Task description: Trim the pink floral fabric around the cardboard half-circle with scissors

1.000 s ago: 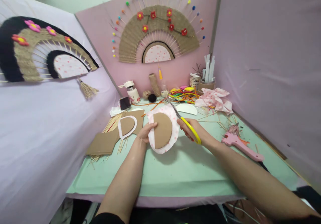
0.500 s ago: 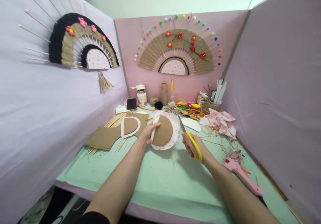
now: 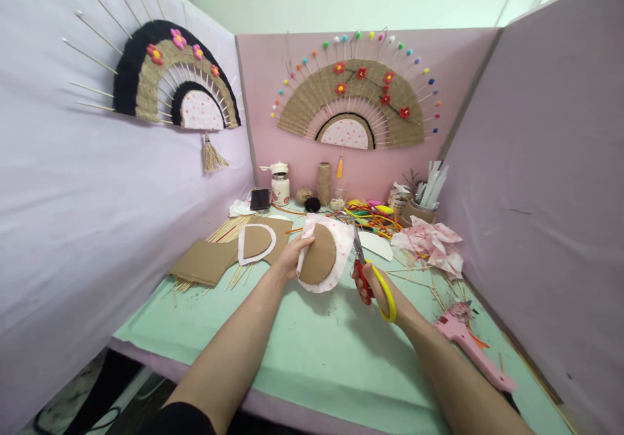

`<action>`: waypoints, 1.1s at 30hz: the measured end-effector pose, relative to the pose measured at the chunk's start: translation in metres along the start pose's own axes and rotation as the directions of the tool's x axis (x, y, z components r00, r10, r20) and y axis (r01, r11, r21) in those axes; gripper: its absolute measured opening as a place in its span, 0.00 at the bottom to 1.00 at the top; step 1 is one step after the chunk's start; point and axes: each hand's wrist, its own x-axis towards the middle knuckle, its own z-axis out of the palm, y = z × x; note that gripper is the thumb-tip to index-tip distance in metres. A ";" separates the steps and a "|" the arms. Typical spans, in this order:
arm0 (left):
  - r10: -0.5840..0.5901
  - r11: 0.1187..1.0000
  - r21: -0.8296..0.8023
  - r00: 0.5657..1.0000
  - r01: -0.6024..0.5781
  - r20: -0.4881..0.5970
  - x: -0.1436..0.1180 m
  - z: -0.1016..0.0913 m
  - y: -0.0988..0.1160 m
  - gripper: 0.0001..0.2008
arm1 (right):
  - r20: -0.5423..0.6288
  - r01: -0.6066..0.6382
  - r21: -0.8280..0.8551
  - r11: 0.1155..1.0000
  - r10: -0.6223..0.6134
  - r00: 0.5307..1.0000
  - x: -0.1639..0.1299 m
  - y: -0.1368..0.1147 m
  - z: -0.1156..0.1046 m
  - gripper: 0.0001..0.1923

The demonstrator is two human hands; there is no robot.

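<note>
Between thumb and fingers, my left hand (image 3: 293, 257) grips a brown cardboard half-disc (image 3: 319, 256) by its straight edge. Behind the cardboard, a white fabric piece with pink spots (image 3: 343, 235) sticks out around the curve and is folded over at the left. My right hand (image 3: 373, 283) holds scissors (image 3: 383, 292) with one yellow and one red handle. Their blades point up and away, just right of the fabric's edge. How far the blades are parted is hard to see. Both hands are above the green table cover.
Cardboard sheets (image 3: 202, 263) and a white-rimmed half-disc (image 3: 257, 243) lie left, over thin sticks. At right are crumpled spotted fabric (image 3: 431, 240) and a pink glue gun (image 3: 475, 350). Twine, a bottle (image 3: 280, 184) and coloured strands (image 3: 375, 216) line the back, below two decorated fans (image 3: 351, 93).
The view has shifted slightly. The scissors' red handle now shows in my right hand, as the fingers have spread the handles. My left hand keeps its hold on the cardboard and fabric.
</note>
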 end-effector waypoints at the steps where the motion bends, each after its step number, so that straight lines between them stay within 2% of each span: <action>1: 0.006 1.000 0.003 1.000 -0.006 -0.009 0.000 0.001 0.000 0.14 | 0.000 0.001 -0.002 1.000 -0.001 1.000 0.000 -0.001 0.000 0.34; 5: 0.066 0.997 0.050 0.995 -0.062 -0.077 0.002 0.002 -0.002 0.13 | 0.009 -0.011 -0.024 1.000 0.012 1.000 -0.001 -0.002 0.000 0.33; 11: 0.264 0.947 0.226 0.955 -0.230 -0.137 0.009 0.000 -0.008 0.09 | 0.006 -0.041 -0.091 0.995 0.042 0.999 -0.002 -0.003 0.000 0.32; 13: 0.353 0.897 0.330 0.925 -0.293 -0.139 0.009 0.000 -0.009 0.10 | 0.018 -0.061 -0.084 0.995 0.063 0.998 -0.002 -0.002 0.001 0.30; 17: 0.519 0.742 0.554 0.847 -0.378 -0.116 0.009 -0.003 -0.009 0.14 | 0.009 -0.074 -0.127 0.989 0.075 0.997 0.000 0.004 0.000 0.27; 23: 0.615 0.588 0.719 0.783 -0.371 -0.098 0.012 -0.007 -0.013 0.19 | -0.068 -0.153 -0.204 0.967 0.142 0.988 0.001 0.003 0.001 0.23; 29: 0.610 0.527 0.789 0.787 -0.317 -0.091 0.011 -0.007 -0.015 0.21 | -0.080 -0.207 -0.197 0.958 0.195 0.978 -0.007 -0.013 0.007 0.22; 33: 0.618 0.499 0.815 0.780 -0.296 -0.095 0.012 -0.007 -0.015 0.22 | -0.084 -0.214 -0.225 0.951 0.200 0.976 -0.008 -0.015 0.008 0.22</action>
